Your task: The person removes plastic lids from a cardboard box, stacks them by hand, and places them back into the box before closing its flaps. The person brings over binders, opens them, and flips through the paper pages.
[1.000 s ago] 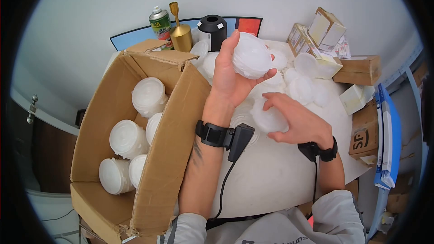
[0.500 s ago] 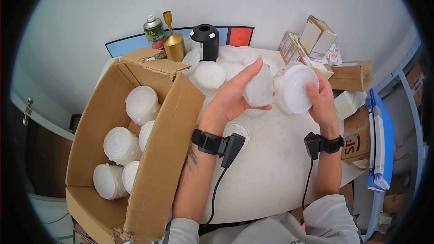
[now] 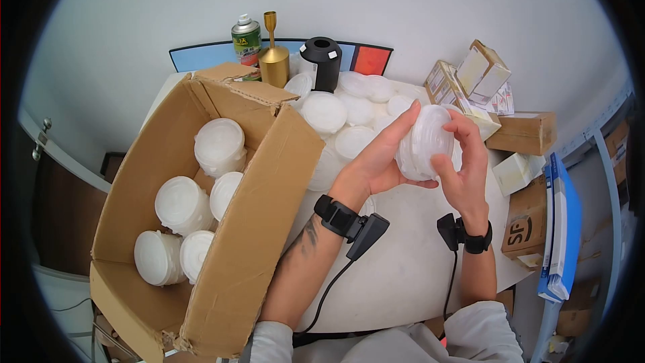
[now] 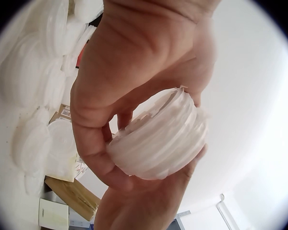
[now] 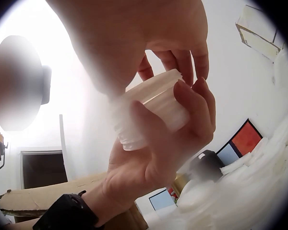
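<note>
the white stack (image 3: 424, 144) sits between the two hands, right of one palm and left of the other, neither hand nearer since both touch it. from the left: the left hand (image 3: 379, 165) cups it, fingers curled round the ridged side, thumb along the upper rim. the stack's round axis lies roughly across the body, tilted, with its flat end turned towards the right hand (image 3: 467, 171), whose thumb and bent fingers grip that end's rim. it is held above the table (image 3: 403, 262); whether its layers sit tight together i cannot tell.

around them, left to right: an open carton (image 3: 259, 249) holds five white rounds (image 3: 180, 203), its tall right wall standing between the hands and those rounds. a spray can (image 3: 246, 44), a gold holder (image 3: 274, 66) and a black cylinder (image 3: 322, 64) stand at the back, before a blue and red panel (image 3: 371, 58). loose white discs (image 3: 324, 113) crowd the table just beyond the hands. further right come small boxes (image 3: 484, 67), a brown box (image 3: 523, 132) and a blue folder (image 3: 568, 228)
</note>
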Tool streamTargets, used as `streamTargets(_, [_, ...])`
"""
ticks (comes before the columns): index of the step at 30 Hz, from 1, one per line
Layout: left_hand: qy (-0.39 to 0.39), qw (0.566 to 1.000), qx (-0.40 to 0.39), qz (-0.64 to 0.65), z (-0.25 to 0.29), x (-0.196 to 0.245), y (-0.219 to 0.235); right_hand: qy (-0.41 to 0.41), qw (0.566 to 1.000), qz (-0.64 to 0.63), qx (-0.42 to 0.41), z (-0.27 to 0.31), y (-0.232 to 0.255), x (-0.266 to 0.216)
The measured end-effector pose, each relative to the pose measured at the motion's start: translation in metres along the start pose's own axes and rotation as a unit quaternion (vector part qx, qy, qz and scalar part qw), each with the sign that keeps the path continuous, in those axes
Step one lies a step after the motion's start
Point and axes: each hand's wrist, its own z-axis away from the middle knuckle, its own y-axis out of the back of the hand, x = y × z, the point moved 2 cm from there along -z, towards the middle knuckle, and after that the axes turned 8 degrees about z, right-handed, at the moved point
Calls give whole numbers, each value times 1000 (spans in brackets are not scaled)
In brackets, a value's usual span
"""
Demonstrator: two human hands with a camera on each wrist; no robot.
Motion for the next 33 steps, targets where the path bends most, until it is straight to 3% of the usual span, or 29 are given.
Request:
streamTargets(5, [-39, 999, 11, -13, 2, 3, 0, 1, 999, -31, -36, 1, -2, -6])
streamTargets(12, [-17, 999, 1, -32, -1, 4, 8, -22, 994, -18, -102, 0, -2, -2])
streamTargets(17, [-20, 999, 5, -47, 8, 10, 3, -32, 993, -40, -102, 1, -7, -1])
streamTargets(19, [-24, 999, -5, -34, 6, 8, 8, -88, 985, -53, -139, -1, -7, 2])
streamTargets(23, [-31, 999, -1, -15, 0, 3, 17, -68, 984, -40, -160, 5, -7, -2])
streamTargets(25, [-6, 997, -67, 48, -8, -5, 22, -82, 987, -18, -139, 8, -10, -5])
streamTargets(30, [-120, 983, -101, 93, -22, -13, 17, -65, 984, 10, -167, 2, -16, -1])
streamTargets(33, [-119, 983, -113, 84, -29, -9, 21, -60, 980, 23, -187, -16, -12, -15])
